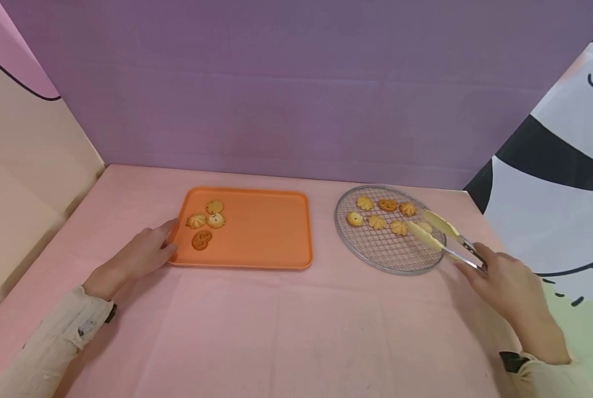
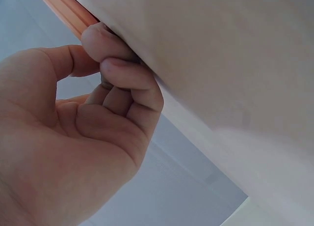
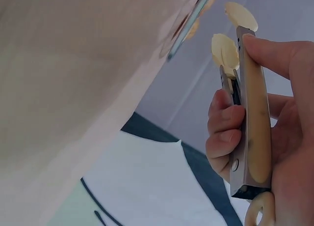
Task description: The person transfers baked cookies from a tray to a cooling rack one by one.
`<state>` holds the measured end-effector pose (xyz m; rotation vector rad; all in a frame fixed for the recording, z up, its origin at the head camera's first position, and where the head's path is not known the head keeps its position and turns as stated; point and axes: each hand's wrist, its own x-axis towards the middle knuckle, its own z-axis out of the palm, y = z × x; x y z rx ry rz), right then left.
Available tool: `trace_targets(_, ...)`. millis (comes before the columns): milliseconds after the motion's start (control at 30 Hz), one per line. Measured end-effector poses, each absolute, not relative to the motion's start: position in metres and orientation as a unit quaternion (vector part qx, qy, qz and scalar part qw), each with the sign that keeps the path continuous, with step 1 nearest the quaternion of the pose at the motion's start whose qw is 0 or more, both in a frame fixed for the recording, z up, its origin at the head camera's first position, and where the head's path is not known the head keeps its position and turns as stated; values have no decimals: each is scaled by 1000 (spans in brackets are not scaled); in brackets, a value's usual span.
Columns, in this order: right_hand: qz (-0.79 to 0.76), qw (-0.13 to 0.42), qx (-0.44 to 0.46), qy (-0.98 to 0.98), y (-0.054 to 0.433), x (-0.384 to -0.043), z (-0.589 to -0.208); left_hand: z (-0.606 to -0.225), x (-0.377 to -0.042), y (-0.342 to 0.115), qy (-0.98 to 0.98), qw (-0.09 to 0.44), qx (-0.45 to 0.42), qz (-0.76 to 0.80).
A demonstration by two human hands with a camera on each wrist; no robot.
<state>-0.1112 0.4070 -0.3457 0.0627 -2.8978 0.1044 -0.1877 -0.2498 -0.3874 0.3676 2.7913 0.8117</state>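
At its left rim, an orange tray point(image 1: 271, 232) is pinched by my left hand point(image 1: 144, 249), thumb and fingers closing on the edge in the left wrist view. Several cookies point(image 1: 202, 240) lie grouped on the tray's left part. My right hand point(image 1: 505, 282) grips metal tongs point(image 1: 466, 257) with pale yellow tips. Those tips are spread apart over the right side of a round wire rack point(image 1: 388, 257). Between them a pale round cookie point(image 1: 425, 227) shows on the mesh. The right wrist view shows fingers wrapped round the tongs' handle point(image 3: 255, 118), thumb along one arm.
Several more cookies sit in two rows on the rack, among them a pretzel-shaped one point(image 1: 388, 205). A pink cloth point(image 1: 286, 331) covers the table, and a purple wall point(image 1: 296, 99) rises behind it. A cartoon-printed panel point(image 1: 565, 166) stands at the right.
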Motion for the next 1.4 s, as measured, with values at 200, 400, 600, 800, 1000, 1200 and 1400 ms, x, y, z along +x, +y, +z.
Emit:
trace_targets(200, 43, 167, 73, -982, 385, -114, -347, -387, -187, -255, 948, 106, 121, 274)
trace_targets(400, 34, 181, 102, -977, 371, -104, -347, -393, -190, -251, 944, 94, 148, 278)
trace_targets(600, 28, 173, 128, -976, 353, -95, -347, -396, -191, -246, 946, 96, 149, 270)
trace_targets(800, 17, 193, 194, -962, 316, -104, -349, -393, -189, -252, 948, 91, 140, 270)
trace_targets(1000, 12, 211, 255, -944, 282, -114, -349, -393, -190, -253, 945, 97, 137, 279)
trace_targets(1200, 9, 199, 285, -938, 252, -125, -346, -391, -191, -252, 946, 93, 142, 276)
trace_targets(1400, 16, 178, 296, -938, 225, -138, -346, -390, -190, -252, 948, 92, 140, 271)
